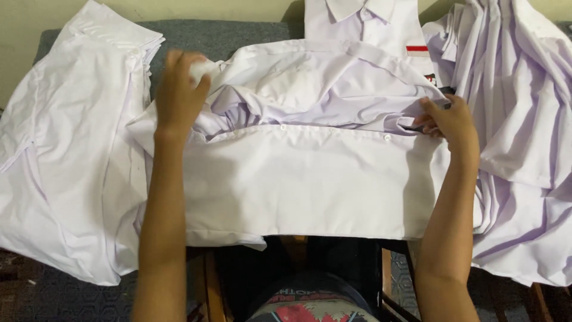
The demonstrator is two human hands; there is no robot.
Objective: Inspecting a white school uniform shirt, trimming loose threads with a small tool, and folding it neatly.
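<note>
Hands (pixel 179 89) (pixel 450 119) gripping white shirt (pixel 298 179) at both ends.

White shirt (pixel 310 185), flat, partly folded

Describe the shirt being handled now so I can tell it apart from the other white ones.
On the grey-covered table, it is the middle white shirt, spread sideways between the left hand and right hand. Unlike the stack and heap flanking it, its button row faces up.
</note>
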